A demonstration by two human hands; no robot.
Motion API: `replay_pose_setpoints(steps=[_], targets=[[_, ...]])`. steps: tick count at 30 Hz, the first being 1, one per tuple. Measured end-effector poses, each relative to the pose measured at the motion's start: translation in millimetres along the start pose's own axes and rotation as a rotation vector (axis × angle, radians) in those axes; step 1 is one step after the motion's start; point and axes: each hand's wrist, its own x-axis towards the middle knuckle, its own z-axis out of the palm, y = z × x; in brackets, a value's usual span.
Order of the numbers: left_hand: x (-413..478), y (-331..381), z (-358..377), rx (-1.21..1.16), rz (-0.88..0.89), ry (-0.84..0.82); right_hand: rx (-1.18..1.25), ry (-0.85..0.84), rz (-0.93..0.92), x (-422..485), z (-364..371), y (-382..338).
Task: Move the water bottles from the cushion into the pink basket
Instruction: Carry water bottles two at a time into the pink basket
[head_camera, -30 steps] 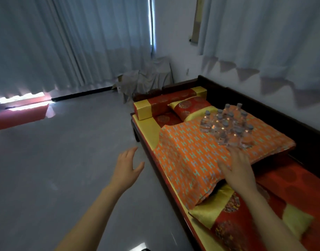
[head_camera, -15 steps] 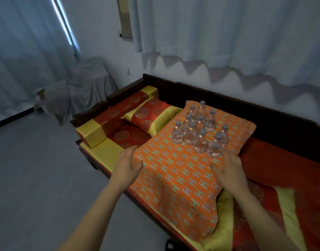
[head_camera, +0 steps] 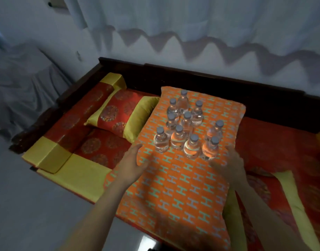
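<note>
The orange cushion point(head_camera: 182, 178) now fills mid-frame; no basket shows. Ten water bottles point(head_camera: 187, 124) stand clustered on its upper half. The left hand point(head_camera: 132, 160) and right hand point(head_camera: 228, 163) have closed in beside the front row, fingers loosely straight, gripping nothing. A first pickup seems next.

- Ten small, clear water bottles point(head_camera: 178, 137) with grey caps stand upright, clustered on the far half of the cushion; two stand slightly apart on the right.
- The cushion point(head_camera: 182, 187) is orange with a pale H pattern and lies flat on the bed.
</note>
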Motion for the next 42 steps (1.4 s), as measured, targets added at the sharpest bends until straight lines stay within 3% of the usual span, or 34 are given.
replay_pose_setpoints(steps=[6, 16, 21, 30, 42], targets=[[64, -4, 31, -0.043, 0.01, -0.17, 0.073, -0.026, 0.103, 33, 24, 20], [141, -10, 73, -0.273, -0.027, -0.313, 0.014, -0.044, 0.099, 73, 58, 35], [150, -22, 87, -0.282, -0.056, -0.31, 0.073, -0.001, 0.084, 79, 71, 35], [154, -34, 94, -0.297, -0.004, -0.293, 0.175, 0.012, 0.277, 76, 84, 36], [171, -1, 33, -0.503, 0.125, -0.226, 0.332, 0.231, 0.237, 64, 33, 7]])
